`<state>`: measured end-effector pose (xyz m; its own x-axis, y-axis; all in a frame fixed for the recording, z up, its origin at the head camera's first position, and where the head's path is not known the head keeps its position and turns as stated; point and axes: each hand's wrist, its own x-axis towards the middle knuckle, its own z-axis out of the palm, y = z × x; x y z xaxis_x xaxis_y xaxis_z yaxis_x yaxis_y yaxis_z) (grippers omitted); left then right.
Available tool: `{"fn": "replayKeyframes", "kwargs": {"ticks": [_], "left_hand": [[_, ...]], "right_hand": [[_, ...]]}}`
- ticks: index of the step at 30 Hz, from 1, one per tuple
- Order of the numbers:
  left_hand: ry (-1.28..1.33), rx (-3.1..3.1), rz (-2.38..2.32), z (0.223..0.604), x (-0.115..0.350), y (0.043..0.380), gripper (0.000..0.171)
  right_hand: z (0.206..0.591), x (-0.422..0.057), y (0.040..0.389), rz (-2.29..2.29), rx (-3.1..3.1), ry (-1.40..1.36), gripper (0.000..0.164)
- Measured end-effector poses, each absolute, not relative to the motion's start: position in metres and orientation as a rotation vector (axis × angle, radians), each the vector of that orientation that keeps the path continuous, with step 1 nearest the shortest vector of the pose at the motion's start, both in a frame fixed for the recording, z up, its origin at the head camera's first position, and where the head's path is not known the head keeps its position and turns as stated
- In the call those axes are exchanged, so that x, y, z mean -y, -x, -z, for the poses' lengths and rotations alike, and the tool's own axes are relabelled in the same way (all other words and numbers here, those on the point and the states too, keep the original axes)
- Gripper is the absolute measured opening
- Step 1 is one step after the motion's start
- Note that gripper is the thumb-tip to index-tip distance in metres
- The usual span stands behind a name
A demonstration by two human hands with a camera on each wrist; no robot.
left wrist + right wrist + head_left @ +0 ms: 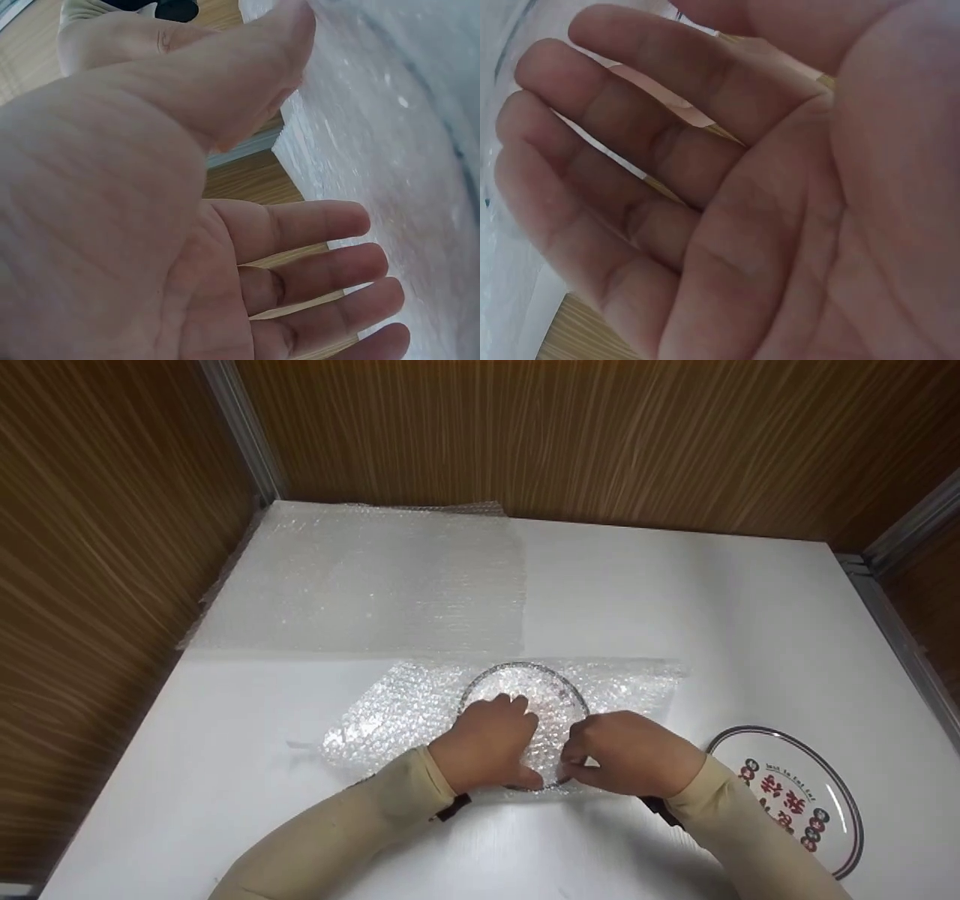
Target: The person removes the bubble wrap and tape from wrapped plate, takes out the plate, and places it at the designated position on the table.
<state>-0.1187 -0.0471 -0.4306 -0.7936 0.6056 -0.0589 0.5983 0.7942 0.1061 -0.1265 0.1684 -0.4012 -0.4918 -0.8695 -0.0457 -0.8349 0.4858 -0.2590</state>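
A round plate with a dark rim lies under a sheet of bubble wrap at the front middle of the white table. The left hand rests on the wrap over the plate, thumb toward the plate's near edge. In the left wrist view, its fingers are stretched out against the wrap. At the plate's right edge, the right hand touches the wrap with its fingertips. The right wrist view shows its fingers loosely bent, with nothing seen inside the palm.
A second plate, with red and black print and a dark rim, lies at the right, partly behind the right sleeve. More bubble wrap is spread flat at the back left. Wood-grain panels border the table.
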Motion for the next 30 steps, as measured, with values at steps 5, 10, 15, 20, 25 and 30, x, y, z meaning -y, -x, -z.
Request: {"fn": "replayKeyframes", "kwargs": {"ticks": [5,10,15,20,25,30], "left_hand": [[-0.961,-2.892,-0.077,0.43,0.043,0.114,0.049],[-1.001,-2.926,-0.037,0.429,0.039,0.11,0.045],[-1.048,-2.989,-0.037,0.431,0.038,0.108,0.04],[-1.052,-3.001,-0.056,0.434,0.037,0.11,0.026],[-1.082,-3.041,-0.076,0.436,0.038,0.111,0.018],[-1.098,-3.06,-0.059,0.436,0.039,0.112,0.013]], "right_hand": [[0.404,-0.164,0.121,0.391,-2.531,1.494,0.014],[0.405,-0.161,0.113,0.39,-2.547,1.428,0.013],[0.406,-0.16,0.11,0.31,-2.574,1.447,0.026],[0.409,-0.16,0.11,0.32,-2.579,1.456,0.024],[0.412,-0.157,0.111,0.319,-2.583,1.47,0.009],[0.415,-0.156,0.111,0.286,-2.604,1.503,0.01]]}}
